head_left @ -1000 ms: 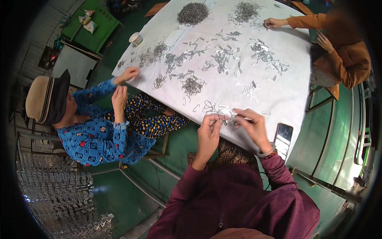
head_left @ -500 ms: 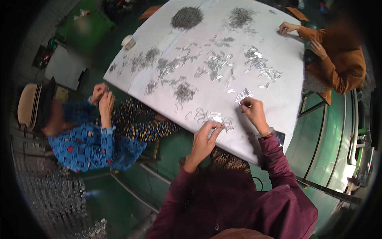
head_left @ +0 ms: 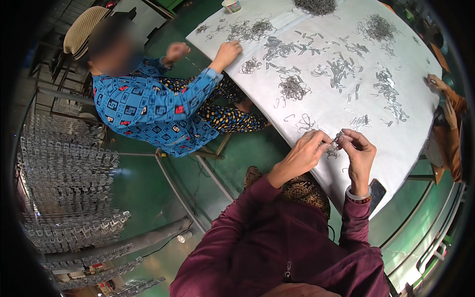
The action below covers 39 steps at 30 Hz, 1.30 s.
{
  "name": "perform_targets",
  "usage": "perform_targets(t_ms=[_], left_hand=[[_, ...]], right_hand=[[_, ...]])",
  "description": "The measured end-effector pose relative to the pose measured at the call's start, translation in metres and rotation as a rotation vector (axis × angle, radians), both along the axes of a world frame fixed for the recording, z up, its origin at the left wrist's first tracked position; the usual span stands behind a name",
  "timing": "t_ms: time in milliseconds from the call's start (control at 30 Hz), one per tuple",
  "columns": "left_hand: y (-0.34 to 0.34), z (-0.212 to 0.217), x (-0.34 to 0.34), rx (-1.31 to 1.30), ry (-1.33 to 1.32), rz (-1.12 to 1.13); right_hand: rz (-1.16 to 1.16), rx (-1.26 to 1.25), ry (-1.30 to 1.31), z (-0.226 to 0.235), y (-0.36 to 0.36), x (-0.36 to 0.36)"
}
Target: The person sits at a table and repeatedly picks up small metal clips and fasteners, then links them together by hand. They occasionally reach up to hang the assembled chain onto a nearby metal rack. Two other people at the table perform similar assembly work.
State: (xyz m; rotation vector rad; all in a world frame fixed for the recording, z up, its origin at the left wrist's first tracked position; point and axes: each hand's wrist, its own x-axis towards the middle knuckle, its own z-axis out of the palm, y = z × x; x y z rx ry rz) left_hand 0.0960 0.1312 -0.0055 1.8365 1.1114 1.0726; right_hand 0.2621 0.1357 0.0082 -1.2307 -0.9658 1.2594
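Observation:
Over the near edge of the white-covered table (head_left: 326,111), my left hand (head_left: 306,152) and my right hand (head_left: 360,154) meet fingertip to fingertip. Both are closed in a pinch on a small dark metal piece (head_left: 338,137); its exact shape is too small to make out. Under and beside my fingers lie thin bent wire pieces (head_left: 304,122), partly hidden by the hands. Just beyond my right hand is a small group of silver metal strips (head_left: 360,121). A clump of wire hooks (head_left: 293,88) lies farther left.
More strips (head_left: 341,72) and wire heaps (head_left: 378,27) spread over the table. A phone (head_left: 377,193) lies beside my right wrist. At left a co-worker in a blue patterned shirt (head_left: 153,106) reaches to the edge; another, orange-sleeved (head_left: 452,99), sits at right. A paper cup (head_left: 231,6) stands far left.
My right hand has come back from the strips to meet my left hand. The view has turned. The co-worker at left has parted their hands, one now at the table.

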Motion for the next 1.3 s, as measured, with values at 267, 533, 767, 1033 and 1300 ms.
perform_targets(t_ms=[267, 533, 767, 1033, 1300], left_hand=[[0.015, -0.021, -0.011, 0.015, -0.076, 0.175], [0.097, -0.083, -0.093, 0.004, 0.639, 0.588], [0.091, -0.06, -0.083, -0.05, 0.412, 0.559], [0.011, 0.036, -0.018, 0.002, -0.265, 0.092], [0.001, 0.031, -0.006, 0.149, -0.136, 0.268]], right_hand=[[-0.089, -0.02, 0.199, -0.014, 0.019, -0.018], [-0.082, 0.032, 0.272, 0.001, 0.038, -0.016], [-0.009, 0.054, 0.215, 0.007, 0.025, -0.024], [0.059, 0.097, 0.158, 0.009, 0.007, -0.038], [0.067, 0.318, -0.103, 0.013, -0.005, -0.048]])
